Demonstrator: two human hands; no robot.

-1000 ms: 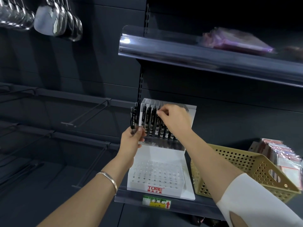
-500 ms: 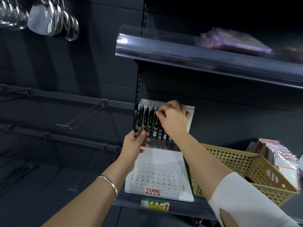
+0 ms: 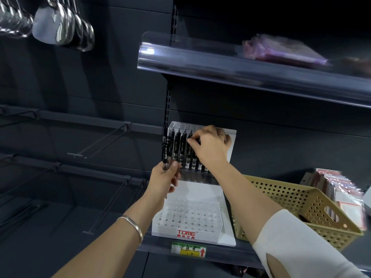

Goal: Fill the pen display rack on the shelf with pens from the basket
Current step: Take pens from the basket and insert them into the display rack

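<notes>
Hung in a cluster at the top left: shiny metal ladles (image 3: 64, 27), bowls down and overlapping. Below them, against the dark back panel (image 3: 120, 77), thin black peg hooks (image 3: 100, 143) jutting forward from two horizontal rails, one above the other. To their right, a slotted upright (image 3: 169, 97) running up the panel. High on the right, an upper shelf (image 3: 241, 77) with a clear plastic strip (image 3: 180, 55) along its front edge; toward its right end, a blurred stack of purple packets (image 3: 281, 50). On the front edge of the lower shelf (image 3: 230, 255), a green and yellow price label (image 3: 188, 250) with handwritten characters and a red up-arrow. At that shelf's right end, clear-wrapped packets with reddish cards (image 3: 341, 189), standing tilted in a row.
</notes>
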